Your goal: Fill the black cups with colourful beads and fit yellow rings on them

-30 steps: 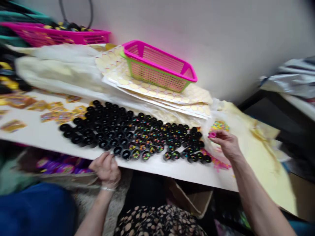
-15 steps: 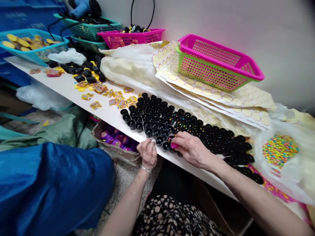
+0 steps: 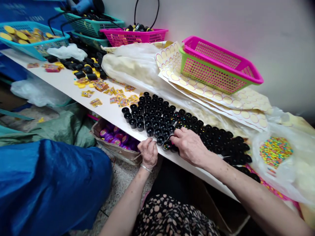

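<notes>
Small round black cups (image 3: pixel 155 124) stand in packed rows along the table. Those towards the right hold colourful candy bits; many on the left look bare inside. My right hand (image 3: pixel 188 144) is over the front rows, pinching a small pink thing (image 3: pixel 171 139), mostly hidden by the fingers. Just beside it, a front cup (image 3: pixel 167 145) shows coloured bits inside. My left hand (image 3: pixel 148 152) is closed at the table's front edge, left of the front cups; whatever may be inside its curled fingers is hidden.
A plastic bag of colourful candies (image 3: pixel 276 151) lies at the right. Behind the cups are sticker sheets (image 3: pixel 197 86) and stacked pink and green baskets (image 3: pixel 214 70). Yellow packets (image 3: pixel 95 102) lie leftward. A carton of purple items (image 3: pixel 115 137) sits below the table edge.
My right hand has shifted slightly, and the pink thing is now more hidden by its fingers. Coloured bits now show in a front cup that looked bare. The left hand stays at the edge.
</notes>
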The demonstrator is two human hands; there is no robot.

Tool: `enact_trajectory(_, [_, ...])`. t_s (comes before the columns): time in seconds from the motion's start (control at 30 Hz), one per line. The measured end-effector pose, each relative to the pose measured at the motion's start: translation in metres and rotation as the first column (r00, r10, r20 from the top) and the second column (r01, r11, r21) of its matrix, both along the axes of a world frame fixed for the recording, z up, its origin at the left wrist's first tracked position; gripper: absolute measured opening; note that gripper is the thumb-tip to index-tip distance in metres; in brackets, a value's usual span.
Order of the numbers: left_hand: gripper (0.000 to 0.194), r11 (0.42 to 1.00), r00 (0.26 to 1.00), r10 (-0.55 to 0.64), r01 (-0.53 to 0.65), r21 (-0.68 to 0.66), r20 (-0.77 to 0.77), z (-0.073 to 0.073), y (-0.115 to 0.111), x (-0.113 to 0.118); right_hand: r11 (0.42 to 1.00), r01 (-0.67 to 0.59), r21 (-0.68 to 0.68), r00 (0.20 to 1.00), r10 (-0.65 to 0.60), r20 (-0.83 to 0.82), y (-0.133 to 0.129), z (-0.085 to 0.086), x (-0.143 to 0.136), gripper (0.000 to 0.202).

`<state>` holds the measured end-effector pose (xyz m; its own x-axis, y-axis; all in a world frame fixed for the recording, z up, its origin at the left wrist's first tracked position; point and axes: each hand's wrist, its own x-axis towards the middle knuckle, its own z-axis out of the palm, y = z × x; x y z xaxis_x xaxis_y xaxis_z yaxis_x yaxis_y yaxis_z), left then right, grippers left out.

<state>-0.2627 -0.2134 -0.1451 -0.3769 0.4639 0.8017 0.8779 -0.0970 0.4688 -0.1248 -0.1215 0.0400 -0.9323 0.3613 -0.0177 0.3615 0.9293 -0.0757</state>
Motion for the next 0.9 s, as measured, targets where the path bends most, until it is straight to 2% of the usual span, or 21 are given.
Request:
enact_trajectory(0.1, [0.023, 1.0, 1.0, 0.008, -0.007, 0.015, -0.006, -0.002, 0.002, -0.001, 0.969, 0.152, -0.197, 0.958, -0.194, -0.213, 0.008, 0.007, 0.036, 0.021])
enact_trajectory(0.17, [0.023, 0.999, 1.0, 0.014, -0.013, 0.031, -0.014, -0.005, 0.003, -0.003, 0.899, 0.264, -0.348, 0.847, -0.389, -0.362, 0.02, 0.004, 0.08, 0.017])
enact_trajectory(0.23, [0.022, 0.998, 1.0, 0.009, -0.008, 0.059, -0.011, -0.01, 0.006, -0.006, 0.806, 0.421, -0.416, 0.682, -0.584, -0.439, 0.035, -0.005, 0.139, 0.017])
enact_trajectory(0.27, [0.021, 0.997, 1.0, 0.001, 0.0, 0.073, -0.005, -0.013, 0.008, -0.008, 0.74, 0.531, -0.412, 0.581, -0.673, -0.458, 0.043, -0.011, 0.171, 0.018])
enact_trajectory(0.3, [0.019, 0.996, 1.0, 0.001, -0.002, 0.093, 0.011, -0.016, 0.01, -0.009, 0.649, 0.657, -0.383, 0.477, -0.752, -0.455, 0.051, -0.017, 0.203, 0.019])
enact_trajectory(0.37, [0.017, 0.994, 0.999, 0.011, -0.015, 0.108, 0.041, -0.022, 0.015, -0.012, 0.417, 0.874, -0.25, 0.333, -0.888, -0.318, 0.064, -0.026, 0.261, 0.019])
enact_trajectory(0.4, [0.017, 0.994, 0.997, 0.026, -0.033, 0.1, 0.067, -0.024, 0.018, -0.013, 0.318, 0.933, -0.169, 0.279, -0.934, -0.222, 0.069, -0.029, 0.283, 0.018])
enact_trajectory(0.43, [0.017, 0.995, 0.996, 0.035, -0.043, 0.088, 0.085, -0.025, 0.02, -0.014, 0.25, 0.963, -0.102, 0.237, -0.963, -0.129, 0.073, -0.031, 0.3, 0.016])
enact_trajectory(0.47, [0.017, 0.996, 0.994, 0.041, -0.049, 0.077, 0.098, -0.025, 0.021, -0.014, 0.215, 0.975, -0.064, 0.211, -0.976, -0.055, 0.077, -0.034, 0.31, 0.014])
enact_trajectory(0.53, [0.018, 0.996, 0.994, 0.039, -0.047, 0.078, 0.099, -0.021, 0.022, -0.014, 0.208, 0.976, -0.071, 0.209, -0.978, 0.015, 0.084, -0.039, 0.316, 0.007])
enact_trajectory(0.67, [0.02, 0.995, 0.997, 0.051, -0.054, 0.078, 0.051, -0.012, 0.021, -0.014, 0.283, 0.93, -0.234, 0.285, -0.958, -0.026, 0.099, -0.055, 0.298, 0.001])
enact_trajectory(0.73, [0.02, 0.996, 0.998, 0.056, -0.059, 0.068, 0.033, -0.01, 0.021, -0.013, 0.305, 0.891, -0.336, 0.297, -0.952, -0.076, 0.103, -0.063, 0.293, 0.005])
enact_trajectory(0.83, [0.019, 0.996, 0.999, 0.048, -0.049, 0.076, 0.015, -0.008, 0.021, -0.013, 0.292, 0.829, -0.476, 0.256, -0.956, -0.139, 0.099, -0.071, 0.298, 0.018])
enact_trajectory(0.9, [0.018, 0.995, 0.999, 0.044, -0.045, 0.089, 0.006, -0.009, 0.021, -0.013, 0.275, 0.767, -0.58, 0.2, -0.961, -0.192, 0.093, -0.072, 0.305, 0.026])
